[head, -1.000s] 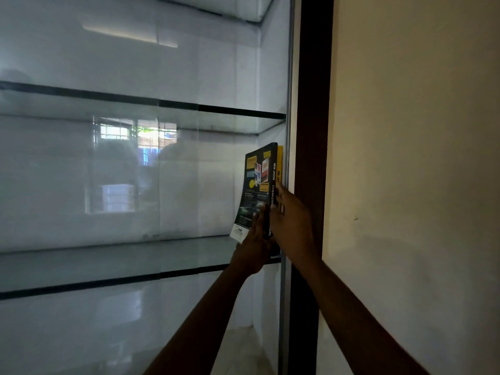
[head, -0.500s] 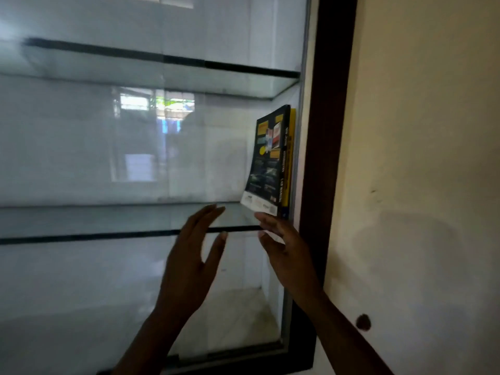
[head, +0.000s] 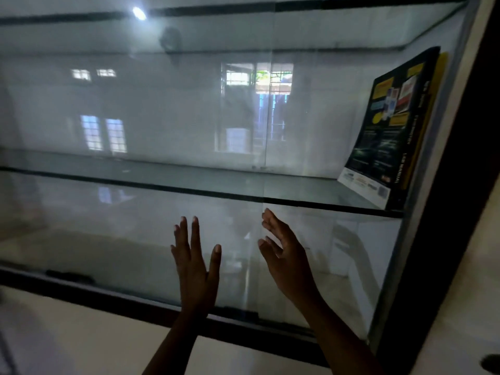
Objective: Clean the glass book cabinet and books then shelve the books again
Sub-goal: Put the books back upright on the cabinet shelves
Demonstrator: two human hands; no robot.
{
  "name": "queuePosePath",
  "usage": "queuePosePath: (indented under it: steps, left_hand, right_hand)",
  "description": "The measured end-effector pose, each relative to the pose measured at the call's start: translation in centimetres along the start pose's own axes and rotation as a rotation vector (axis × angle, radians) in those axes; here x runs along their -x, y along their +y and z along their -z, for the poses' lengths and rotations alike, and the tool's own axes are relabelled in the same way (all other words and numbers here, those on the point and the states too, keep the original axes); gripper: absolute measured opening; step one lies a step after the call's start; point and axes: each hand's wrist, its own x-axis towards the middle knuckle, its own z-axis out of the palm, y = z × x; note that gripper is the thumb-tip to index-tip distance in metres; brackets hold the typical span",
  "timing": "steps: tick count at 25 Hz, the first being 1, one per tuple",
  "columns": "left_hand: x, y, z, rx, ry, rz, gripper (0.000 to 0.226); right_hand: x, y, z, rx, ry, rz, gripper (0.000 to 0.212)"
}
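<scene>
A black and yellow book (head: pixel 389 131) stands leaning against the right wall of the glass cabinet, on the glass shelf (head: pixel 189 180). A thinner yellow book (head: pixel 441 77) shows just behind it. My left hand (head: pixel 196 263) is raised in front of the lower compartment with straight, spread fingers and holds nothing. My right hand (head: pixel 284 255) is beside it, fingers relaxed and empty. Both hands are below the shelf and well left of the books.
The cabinet's dark frame (head: pixel 443 212) runs down the right side, next to a cream wall (head: pixel 484 266). A dark bottom rail (head: pixel 135 301) borders the lower compartment. The glass reflects windows and a ceiling light. An upper glass shelf (head: pixel 243 28) runs across the top.
Both hands have let go of the black book and dropped from it to below the shelf. The view has swung left and down, so the books sit at the far right.
</scene>
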Motion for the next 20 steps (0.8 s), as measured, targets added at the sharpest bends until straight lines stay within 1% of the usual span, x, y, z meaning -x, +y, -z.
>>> queuePosePath:
  steps: [2, 4, 6, 12, 16, 20]
  left_hand:
    - [-0.3, -1.2, -1.7, 0.003, 0.046, 0.107, 0.066]
    - [-0.8, -2.1, -3.1, 0.012, 0.115, 0.281, 0.072]
    - [-1.2, -2.7, -4.1, -0.002, 0.191, 0.362, 0.075]
    - [-1.9, -4.1, -4.7, -0.024, 0.274, 0.352, 0.073]
    - [-2.9, -6.7, -2.8, -0.03, 0.292, 0.335, 0.075]
    - [-4.8, -9.6, -0.1, -0.052, 0.282, 0.367, 0.081]
  right_hand:
    - [-0.2, 0.9, -0.7, 0.067, 0.004, 0.058, 0.058]
    - [-0.7, 1.5, -0.8, 0.14, -0.015, 0.104, 0.066]
    - [-1.2, 1.8, -0.6, 0.172, -0.028, 0.143, 0.069]
    - [-1.9, 2.0, -0.9, 0.117, -0.135, 0.15, 0.073]
    - [-3.2, 1.5, -3.1, 0.118, -0.244, 0.139, 0.076]
    - [-4.9, 0.8, -6.3, 0.119, -0.333, 0.153, 0.074]
